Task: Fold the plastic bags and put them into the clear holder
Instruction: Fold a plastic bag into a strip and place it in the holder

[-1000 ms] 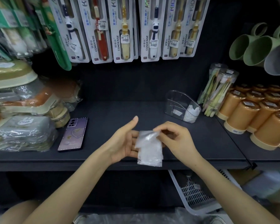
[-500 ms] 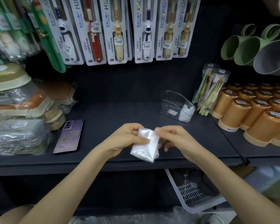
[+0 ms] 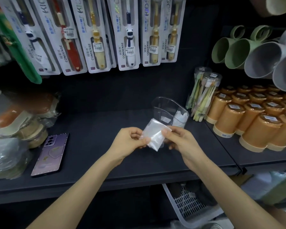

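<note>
Folding looks close to done on this plastic bag [image 3: 153, 138]: it is down to a small white packet, held in the air over the front half of the shelf [image 3: 97, 152], just in front of the clear holder [image 3: 165, 107] and not yet in it. The left hand [image 3: 129, 142] pinches the packet's left edge between thumb and curled fingers, and the right hand [image 3: 180, 142] pinches its upper right corner the same way. The holder stands toward the back right of the shelf, and its right section already holds some folded white bags [image 3: 181, 117], so part of the job seems finished. What is left is a last tuck, if any, and slipping this packet in; how many more bags wait cannot be told. A purple phone [image 3: 50, 154] lies near the shelf's front left edge, beside wrapped goods [image 3: 15, 123] stacked at the left end. Orange cups [image 3: 254, 128] and a tube of toothbrushes [image 3: 205, 93] crowd the right end. Carded toothbrush packs [image 3: 129, 35] hang above, mugs [image 3: 257, 55] at upper right, and a white basket [image 3: 185, 205] sits below.
</note>
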